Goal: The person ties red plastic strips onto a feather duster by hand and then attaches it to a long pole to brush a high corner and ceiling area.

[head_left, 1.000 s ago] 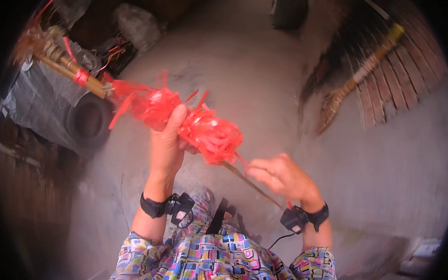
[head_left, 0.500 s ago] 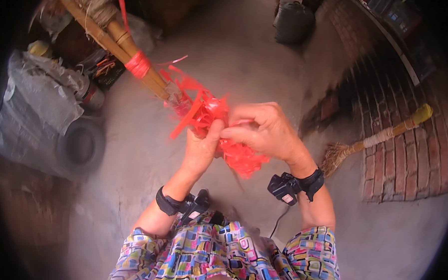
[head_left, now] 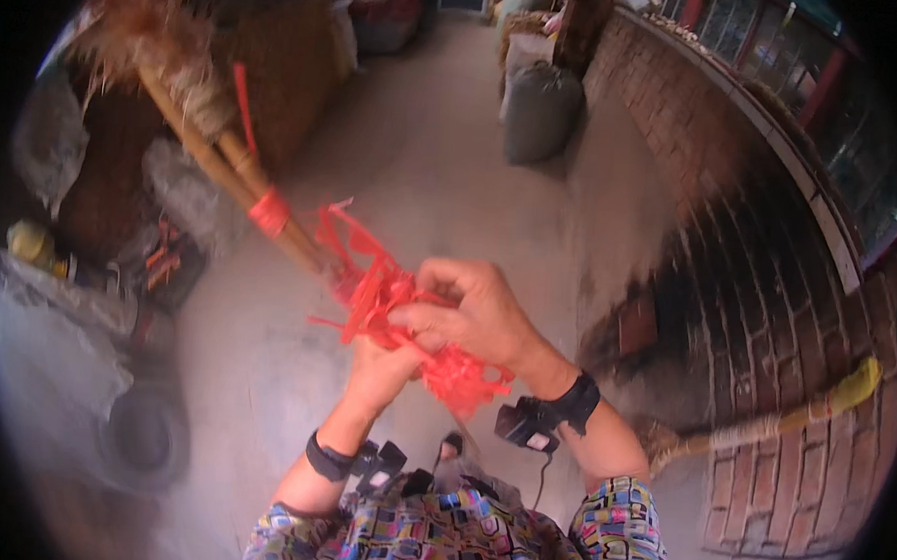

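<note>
A broom of tan sticks (head_left: 223,160) slants from the upper left down toward my hands, bound with a red band partway along. A tangle of red plastic strips (head_left: 378,287) wraps its lower end. My left hand (head_left: 380,362) grips the broom from below, under the red tangle. My right hand (head_left: 472,316) lies over the top with its fingers pinched on the red strips. More red strips (head_left: 459,376) hang beneath my right wrist. Both wrists wear black bands with small devices.
A second broom (head_left: 762,429) with a yellow tip leans on the brick wall (head_left: 768,294) at right. A grey sack (head_left: 541,109) stands at the wall's far end. Bags, a tyre (head_left: 146,437) and clutter fill the left side. The floor is concrete.
My right hand has come up from the lower right onto the red strips. The broom handle has swung up and left as the view tilted.
</note>
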Available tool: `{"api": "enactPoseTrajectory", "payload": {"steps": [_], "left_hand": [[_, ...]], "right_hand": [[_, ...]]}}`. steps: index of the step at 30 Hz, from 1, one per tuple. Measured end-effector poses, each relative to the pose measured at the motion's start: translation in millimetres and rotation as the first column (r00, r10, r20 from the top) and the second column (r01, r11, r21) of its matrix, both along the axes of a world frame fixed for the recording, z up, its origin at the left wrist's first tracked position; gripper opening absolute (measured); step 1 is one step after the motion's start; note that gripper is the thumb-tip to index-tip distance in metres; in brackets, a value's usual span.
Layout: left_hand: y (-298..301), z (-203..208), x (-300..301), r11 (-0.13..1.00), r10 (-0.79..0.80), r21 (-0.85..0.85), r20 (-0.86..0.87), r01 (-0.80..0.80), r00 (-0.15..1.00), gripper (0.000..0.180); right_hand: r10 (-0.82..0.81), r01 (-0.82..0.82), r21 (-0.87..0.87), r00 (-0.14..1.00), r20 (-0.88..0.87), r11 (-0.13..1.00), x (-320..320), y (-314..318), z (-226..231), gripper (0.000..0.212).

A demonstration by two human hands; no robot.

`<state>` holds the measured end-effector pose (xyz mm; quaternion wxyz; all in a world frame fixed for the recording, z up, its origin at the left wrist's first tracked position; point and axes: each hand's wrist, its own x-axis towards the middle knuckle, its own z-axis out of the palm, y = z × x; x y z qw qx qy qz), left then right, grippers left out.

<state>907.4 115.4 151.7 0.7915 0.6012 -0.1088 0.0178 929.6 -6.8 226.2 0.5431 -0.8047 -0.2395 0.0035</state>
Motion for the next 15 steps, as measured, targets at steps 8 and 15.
{"api": "enactPoseTrajectory", "payload": {"steps": [8,15], "left_hand": [[-35,14,191,0.974,0.137,-0.187,0.023,-0.13,0.99,0.029],[-33,-5,414,0.95,0.141,-0.29,0.075,-0.114,0.987,0.032]], "right_hand": [[-0.159,0.202,-0.056,0.889,0.429,0.978,173,-19,14,0.023],[0.045,0.243,-0.38,0.79,0.611,0.892,365,-30,-3,0.074]]}}
